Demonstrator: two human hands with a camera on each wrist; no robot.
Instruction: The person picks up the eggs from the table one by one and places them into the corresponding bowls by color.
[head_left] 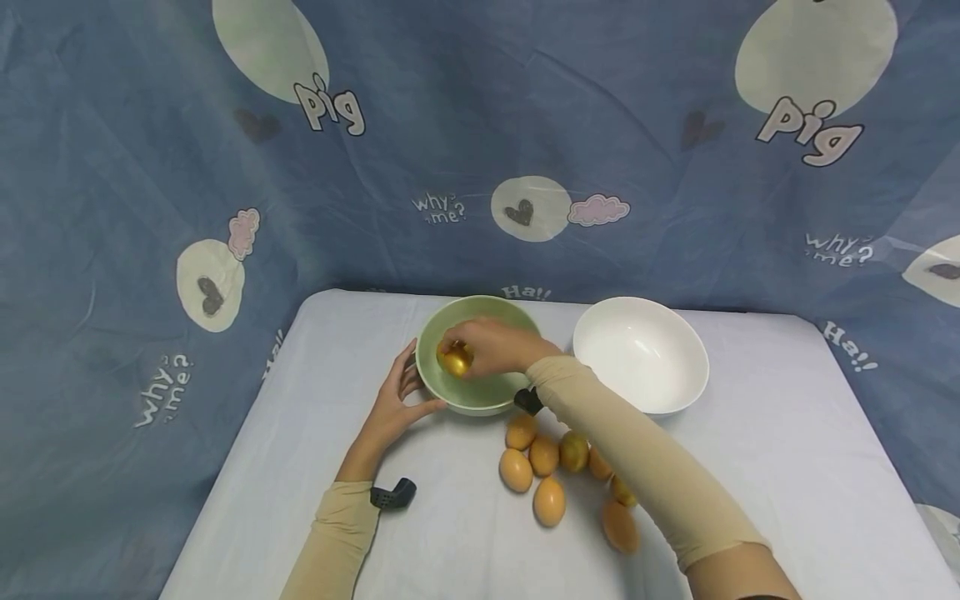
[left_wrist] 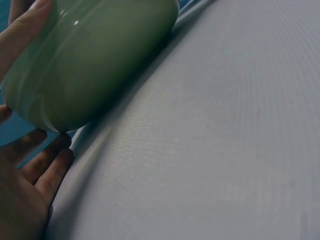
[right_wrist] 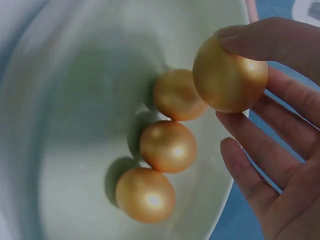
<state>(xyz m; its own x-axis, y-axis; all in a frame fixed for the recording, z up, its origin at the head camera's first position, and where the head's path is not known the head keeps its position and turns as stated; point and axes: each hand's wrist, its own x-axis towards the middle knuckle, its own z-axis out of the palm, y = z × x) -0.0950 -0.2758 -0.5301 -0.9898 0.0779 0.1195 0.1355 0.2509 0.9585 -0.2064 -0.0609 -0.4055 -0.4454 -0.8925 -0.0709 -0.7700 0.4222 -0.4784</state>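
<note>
A pale green bowl (head_left: 480,404) stands at the back of the table. My left hand (head_left: 393,408) rests against its left outer side, thumb and fingers spread and lightly touching the wall in the left wrist view. Over the inside of the bowl my right hand (head_left: 498,346) holds a golden egg (right_wrist: 227,77), pinched between the thumb and fingertips. Beneath it, 3 golden eggs (right_wrist: 168,146) lie in a row in the bowl in the right wrist view. In the head view they are hidden by the hand.
Right of the green bowl stands a white bowl (head_left: 641,358), partly behind the right forearm. Several brown eggs (head_left: 550,502) and golden eggs (head_left: 574,452) lie loose on the white cloth in front of the bowls, some partly covered by the right sleeve. A blue patterned curtain (head_left: 450,150) hangs behind.
</note>
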